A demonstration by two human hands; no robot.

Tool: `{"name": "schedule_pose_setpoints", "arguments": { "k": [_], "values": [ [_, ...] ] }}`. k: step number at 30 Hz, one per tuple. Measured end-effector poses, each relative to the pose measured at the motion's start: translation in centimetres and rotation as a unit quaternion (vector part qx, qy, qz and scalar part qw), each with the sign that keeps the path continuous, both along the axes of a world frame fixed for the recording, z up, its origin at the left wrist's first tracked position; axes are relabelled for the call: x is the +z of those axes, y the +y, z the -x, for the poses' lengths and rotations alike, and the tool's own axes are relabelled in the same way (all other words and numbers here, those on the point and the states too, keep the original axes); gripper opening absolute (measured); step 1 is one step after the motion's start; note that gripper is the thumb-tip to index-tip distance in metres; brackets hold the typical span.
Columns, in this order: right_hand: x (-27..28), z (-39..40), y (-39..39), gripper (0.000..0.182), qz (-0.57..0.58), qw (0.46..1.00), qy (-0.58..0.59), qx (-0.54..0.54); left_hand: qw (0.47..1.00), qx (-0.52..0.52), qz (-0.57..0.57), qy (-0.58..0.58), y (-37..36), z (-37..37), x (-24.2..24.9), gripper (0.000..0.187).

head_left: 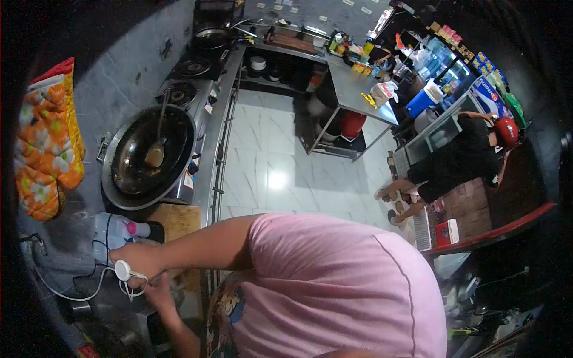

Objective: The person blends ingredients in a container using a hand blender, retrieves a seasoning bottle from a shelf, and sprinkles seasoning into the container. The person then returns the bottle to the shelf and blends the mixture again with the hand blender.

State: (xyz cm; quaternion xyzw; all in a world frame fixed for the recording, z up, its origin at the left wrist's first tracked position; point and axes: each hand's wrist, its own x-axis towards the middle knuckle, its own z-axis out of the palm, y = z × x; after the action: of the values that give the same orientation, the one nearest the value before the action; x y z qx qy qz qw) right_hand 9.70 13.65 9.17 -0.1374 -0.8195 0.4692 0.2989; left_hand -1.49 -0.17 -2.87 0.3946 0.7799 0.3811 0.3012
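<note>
My right hand [140, 260] is stretched over the counter at the lower left, its fingers curled around a white cord [101, 293] with a round white piece [122, 270]. Loops of the cord hang below that piece. Just under it is my left hand [159, 293], close to the loops, its fingers partly hidden. Beside my right hand stands a clear plastic container [113, 230] with a pink cap [138, 229], and a dark cable runs past it. A wooden board [179, 221] lies by my right forearm.
A large wok [134, 185] with a spatula [155, 154] sits on the stove. Orange floral oven mitts [45, 143] hang on the wall. A steel table [358, 86] stands across the floor. At right, a person in a red helmet [507, 131] bends near a glass-topped chest.
</note>
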Motion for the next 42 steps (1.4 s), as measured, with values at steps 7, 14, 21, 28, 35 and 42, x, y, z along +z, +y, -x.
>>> {"name": "schedule_pose_setpoints", "arguments": {
  "k": [7,14,21,28,35,42],
  "values": [
    [-4.0,1.3,1.6,0.050,-0.086,0.983,0.158,0.026,0.993,-0.014,-0.116,0.015,0.7,-1.0,-1.5,0.073],
    [0.9,0.3,2.5,0.044,-0.073,0.995,0.062,-0.018,0.989,0.003,-0.149,0.002,0.8,-2.2,2.6,0.103],
    [5.3,0.9,3.2,0.031,-0.184,0.981,0.052,-0.029,0.986,0.012,-0.168,0.003,0.2,-2.4,4.7,0.113],
    [6.3,0.9,3.3,0.032,-0.178,0.982,0.064,-0.009,0.981,0.004,-0.191,0.023,0.4,-2.1,3.1,0.111],
    [7.5,0.1,2.6,0.033,-0.037,0.996,0.068,0.054,0.982,-0.001,-0.187,0.031,0.5,-2.0,3.1,0.112],
    [2.9,1.0,2.2,0.033,-0.154,0.987,0.049,0.005,0.981,0.005,-0.187,0.057,0.6,-1.8,2.4,0.109]
  ]
}}
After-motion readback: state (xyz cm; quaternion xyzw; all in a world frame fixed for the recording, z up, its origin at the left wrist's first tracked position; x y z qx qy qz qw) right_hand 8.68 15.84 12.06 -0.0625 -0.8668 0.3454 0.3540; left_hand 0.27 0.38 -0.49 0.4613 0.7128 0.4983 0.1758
